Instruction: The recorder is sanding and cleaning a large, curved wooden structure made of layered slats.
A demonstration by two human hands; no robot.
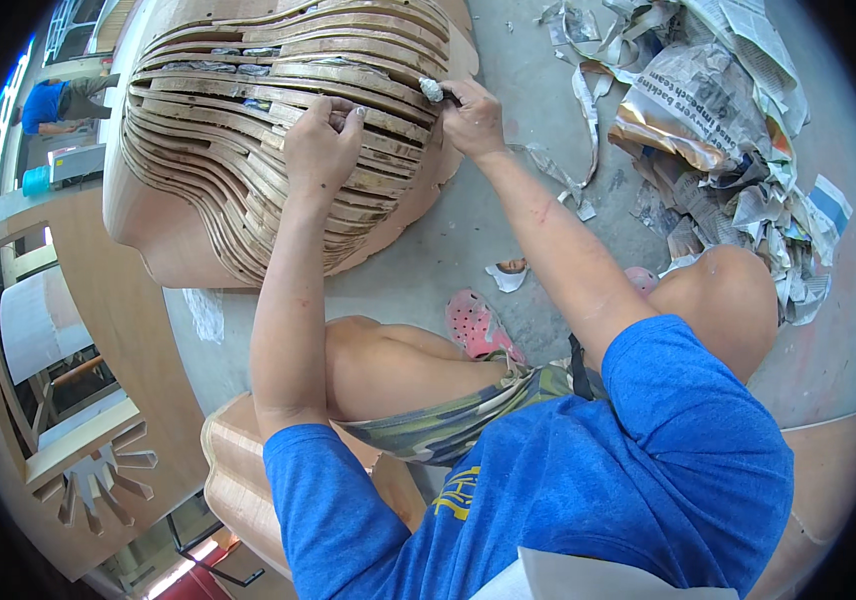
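A large curved wooden form built of many bent slats point(238, 130) lies before me, with narrow gaps between the slats. Wads of crumpled paper point(218, 68) are stuffed into some of those gaps. My right hand point(475, 122) is at the form's right edge, its fingers closed on a small crumpled wad of paper point(432, 90). Over the middle of the slats, my left hand point(323, 145) has its thumb and fingers curled together. Whether anything is pinched in it is too small to tell.
A big heap of torn newspaper point(708, 130) covers the floor at the right, with loose strips point(583, 120) beside it. A curved wooden piece point(223, 460) stands at my left side. Farther left is a plywood panel with cutouts point(118, 310). Another person point(43, 107) bends over at the far left.
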